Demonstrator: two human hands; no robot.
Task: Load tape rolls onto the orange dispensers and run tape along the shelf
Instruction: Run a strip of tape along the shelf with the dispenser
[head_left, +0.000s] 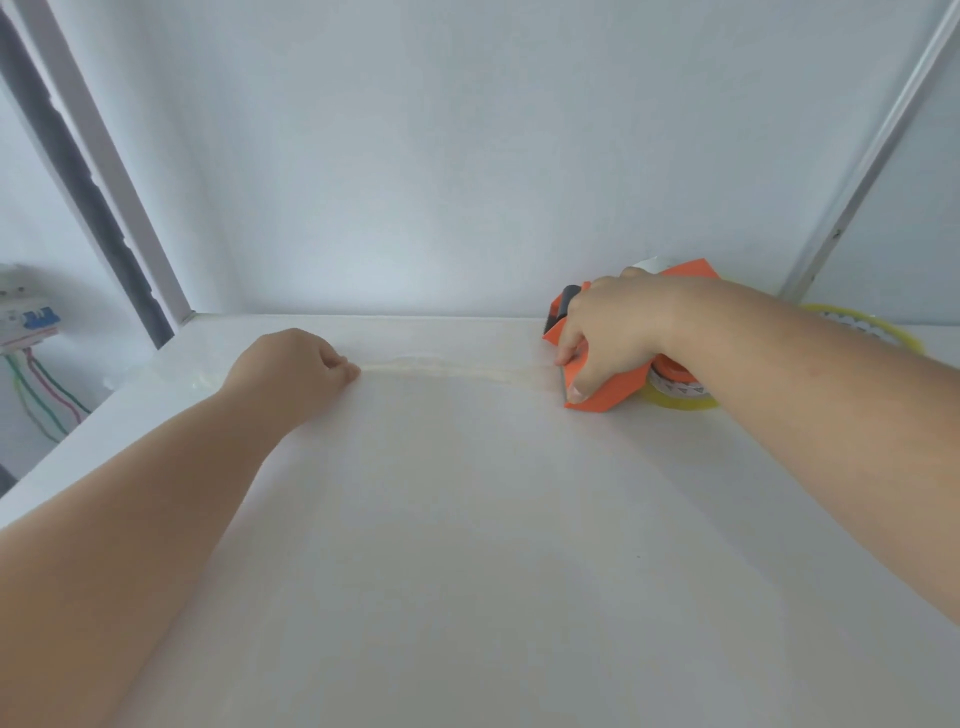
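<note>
Orange plastic marks the dispenser (597, 384), which lies on the white shelf (467, 519) close to the back wall (467, 156), and most of its body is covered by the right hand (613, 332) wrapped firmly around it. Only the dispenser's front corner, a top edge behind the knuckles and a dark roller part at its left end show clearly. A yellowish tape roll (675, 389) sits in the dispenser, half hidden under the right wrist, so how it is seated cannot be made out. Behind the dispenser and to its right, another clear-yellow tape roll (862, 325) lies flat on the shelf, partly blocked by the forearm.

From the dispenser's front edge a pale, nearly see-through strip of tape (447, 370) runs left along the shelf to the left hand (291, 364). That hand is curled closed with its fingertips pressing or pinching the tape's end; which of the two is hard to tell. Left of that hand the tape looks wrinkled and blurs into the shelf surface.

Well left of the dispenser, the shelf's left edge drops away beside a grey upright post (104, 197), beyond which a breaker box (26, 312) with coloured wires (47, 400) is cut off by the frame. Nearer the camera than the dispenser, the shelf surface is bare and wide.
</note>
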